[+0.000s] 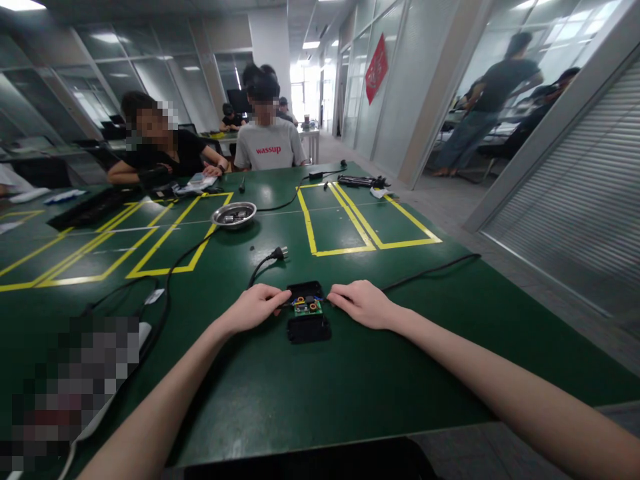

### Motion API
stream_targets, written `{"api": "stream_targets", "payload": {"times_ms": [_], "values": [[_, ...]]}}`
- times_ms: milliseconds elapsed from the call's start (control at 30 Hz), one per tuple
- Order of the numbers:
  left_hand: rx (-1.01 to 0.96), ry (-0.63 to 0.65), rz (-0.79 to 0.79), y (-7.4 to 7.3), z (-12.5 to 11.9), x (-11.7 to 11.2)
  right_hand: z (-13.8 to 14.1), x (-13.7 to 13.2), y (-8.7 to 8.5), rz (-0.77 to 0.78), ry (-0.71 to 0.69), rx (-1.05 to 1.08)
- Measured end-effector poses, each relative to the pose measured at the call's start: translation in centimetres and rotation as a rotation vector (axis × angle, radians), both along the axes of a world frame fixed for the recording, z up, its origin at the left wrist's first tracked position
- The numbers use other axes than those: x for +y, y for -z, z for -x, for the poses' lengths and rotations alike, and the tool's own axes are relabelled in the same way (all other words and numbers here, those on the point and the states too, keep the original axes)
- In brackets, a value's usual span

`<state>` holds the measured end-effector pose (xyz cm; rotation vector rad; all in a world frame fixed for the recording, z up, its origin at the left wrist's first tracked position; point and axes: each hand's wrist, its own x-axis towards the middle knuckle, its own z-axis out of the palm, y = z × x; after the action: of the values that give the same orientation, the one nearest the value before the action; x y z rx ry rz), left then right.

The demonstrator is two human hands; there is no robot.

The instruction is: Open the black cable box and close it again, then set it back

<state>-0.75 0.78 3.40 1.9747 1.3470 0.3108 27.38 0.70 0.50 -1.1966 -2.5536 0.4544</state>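
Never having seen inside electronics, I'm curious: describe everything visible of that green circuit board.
The small green circuit board carries coppery ring coils and dark components, with blue wire at its right end. It lies exposed between two black plastic-looking case halves, left hand and right hand at either end; exact contacts are unclear.

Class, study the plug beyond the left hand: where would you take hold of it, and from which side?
Probably by the body of the plug, just behind its prongs, pinched from above, a finger on each side. It lies on the table, prongs pointing right, its cord curving back toward the left hand, and the body's flanks look free.
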Motion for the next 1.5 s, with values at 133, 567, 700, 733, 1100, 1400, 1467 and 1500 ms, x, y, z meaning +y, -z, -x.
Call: {"api": "stream_targets", "payload": {"times_ms": [133, 567, 700, 733, 1100, 1400, 1467, 1500], "values": [[-0.131, 0.083, 0.136, -0.6, 0.6, 0.2, -0.2, 0.1, 0.1, 0.057, -0.004, 0.093], [-0.250, 0.192, 0.327, -1.8, 1.7, 0.0, 0.3, -1.2, -0.2, 0.043, -0.161, 0.116], [-0.208, 0.187, 0.336, -1.8, 1.7, -0.1, 0.3, -1.2, -0.1, 0.027, -0.162, 0.088], [-0.198, 0.186, 0.333, -1.8, 1.6, -0.1, 0.3, -1.2, -0.1, 0.028, -0.164, 0.085], [-0.085, 0.208, 0.310, -2.0, 1.1, -0.8, 0.0, -1.9, -0.6, -0.037, -0.203, 0.061], [-0.104, 0.190, 0.339, -2.0, 0.5, -1.2, 0.2, -2.1, -0.4, -0.107, -0.189, -0.026], [-0.117, 0.188, 0.336, -1.9, 0.4, -1.2, 0.2, -2.1, -0.4, -0.113, -0.195, -0.008], [-0.122, 0.186, 0.333, -1.8, 0.4, -1.2, 0.2, -2.2, -0.4, -0.116, -0.202, 0.011]]}}
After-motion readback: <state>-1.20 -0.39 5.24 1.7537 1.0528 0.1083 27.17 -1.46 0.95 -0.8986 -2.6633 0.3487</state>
